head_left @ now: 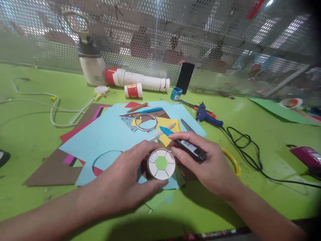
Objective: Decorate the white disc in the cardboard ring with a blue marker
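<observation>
My left hand [125, 174] is closed around a paper cup [162, 172], with the round end facing me. That white end bears a green hexagon and dark lines running out to the rim, which split it into sections. Small blue dots fill the upper left section. In my right hand [200, 157] is a marker [189, 147] with a black barrel, a barcode label and a blue end pointing up and left, away from the cup. The right fingertips are close beside the cup's right edge. The cup's side is mostly hidden by my left hand.
Light blue paper sheets [95, 140] lie under a metal ring [146, 129], a set square and pencils. A blue glue gun [208, 115] trails a black cord on the right. Behind are stacked paper cups [140, 80], a spray bottle [92, 67] and a phone [185, 77].
</observation>
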A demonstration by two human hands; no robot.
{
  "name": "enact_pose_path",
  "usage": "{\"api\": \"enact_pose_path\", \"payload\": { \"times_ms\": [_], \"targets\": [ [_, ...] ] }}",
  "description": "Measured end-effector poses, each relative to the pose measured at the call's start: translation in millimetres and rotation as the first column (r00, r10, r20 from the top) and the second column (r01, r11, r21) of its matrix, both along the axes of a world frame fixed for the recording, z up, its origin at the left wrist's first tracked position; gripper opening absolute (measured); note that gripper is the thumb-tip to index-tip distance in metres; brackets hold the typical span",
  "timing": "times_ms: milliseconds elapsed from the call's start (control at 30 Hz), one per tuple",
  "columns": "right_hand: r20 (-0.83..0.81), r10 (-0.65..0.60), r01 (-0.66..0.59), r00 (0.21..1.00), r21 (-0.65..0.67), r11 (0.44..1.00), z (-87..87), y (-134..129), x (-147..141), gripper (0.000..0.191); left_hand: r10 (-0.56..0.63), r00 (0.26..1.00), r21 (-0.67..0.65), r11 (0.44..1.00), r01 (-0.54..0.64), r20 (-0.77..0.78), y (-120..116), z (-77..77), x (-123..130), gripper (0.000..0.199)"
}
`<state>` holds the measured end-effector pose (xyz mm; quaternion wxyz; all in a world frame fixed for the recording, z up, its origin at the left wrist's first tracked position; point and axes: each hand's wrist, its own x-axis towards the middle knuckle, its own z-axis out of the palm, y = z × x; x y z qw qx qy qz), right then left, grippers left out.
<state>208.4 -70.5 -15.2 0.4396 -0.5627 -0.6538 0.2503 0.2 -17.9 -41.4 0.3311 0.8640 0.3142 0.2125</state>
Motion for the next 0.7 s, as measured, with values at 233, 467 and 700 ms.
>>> {"api": "enact_pose_path", "payload": {
  "times_ms": [233, 467, 700],
  "targets": [
    [-0.249, -0.242, 0.307, 0.938, 0.270, 0.913, 5.5, 8.6, 22.5, 0.022, 0.093, 0.990, -0.229, 0.967, -0.115, -0.102, 1.2, 3.3, 6.4, 0.034],
    [-0.540, -0.246, 0.407, 0.804, 0.199, 0.891, 16.9, 5.4, 28.0, 0.010, 0.126, 0.988, -0.199, 0.970, -0.141, -0.088, 3.5, -3.5, 6.5, 0.036],
    [-0.350, -0.182, 0.211, 0.919, 0.046, 0.976, 13.2, -24.3, -2.3, 0.009, 0.123, 0.987, -0.168, 0.976, -0.140, -0.108, 3.7, 9.1, 8.5, 0.036]
  ]
}}
